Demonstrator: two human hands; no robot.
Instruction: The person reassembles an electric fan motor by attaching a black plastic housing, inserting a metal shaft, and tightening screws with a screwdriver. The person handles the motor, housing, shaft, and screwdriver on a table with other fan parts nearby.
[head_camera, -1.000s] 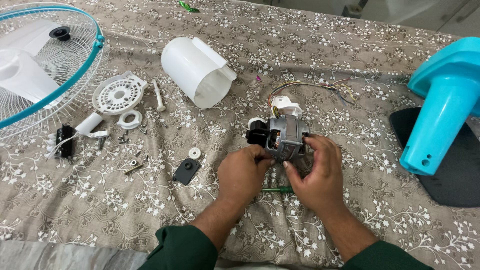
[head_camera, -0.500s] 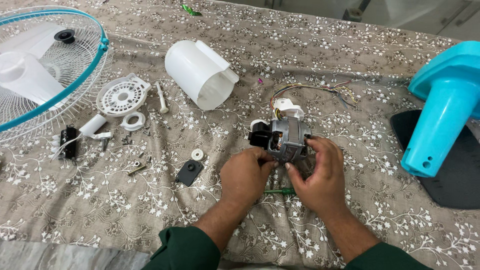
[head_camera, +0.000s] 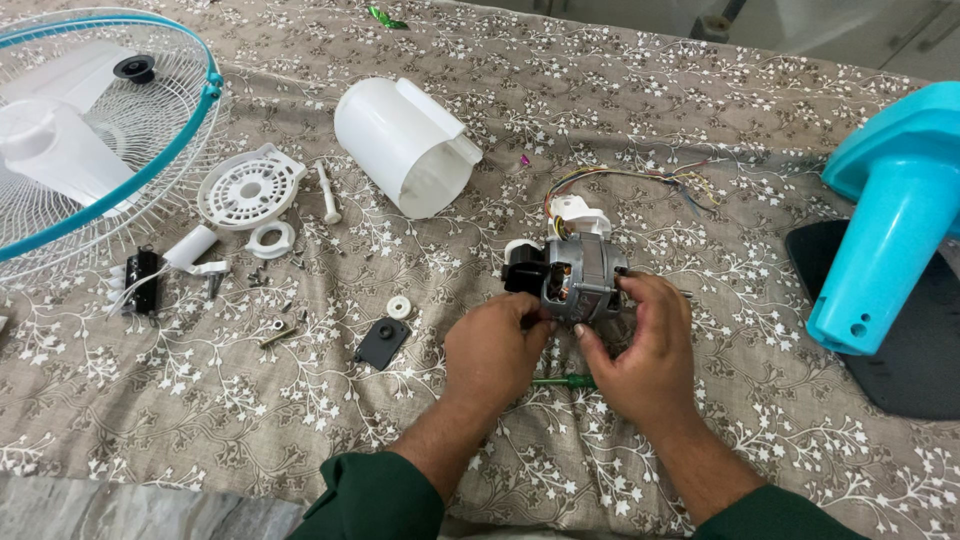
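Head view shows me both hands closed on the fan motor (head_camera: 578, 277): left hand (head_camera: 492, 350) pinching its near-left edge, right hand (head_camera: 645, 345) cupping its right side, seemingly nearer the shaft.

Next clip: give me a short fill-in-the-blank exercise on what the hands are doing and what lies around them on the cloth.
1. Both the left hand and the right hand hold the grey metal ____.
2. The green screwdriver lies on the cloth between the two ____.
3. The white cylindrical cover lies on its ____.
4. The fan stand at the right edge is coloured ____.

Missing words: motor; hands; side; turquoise
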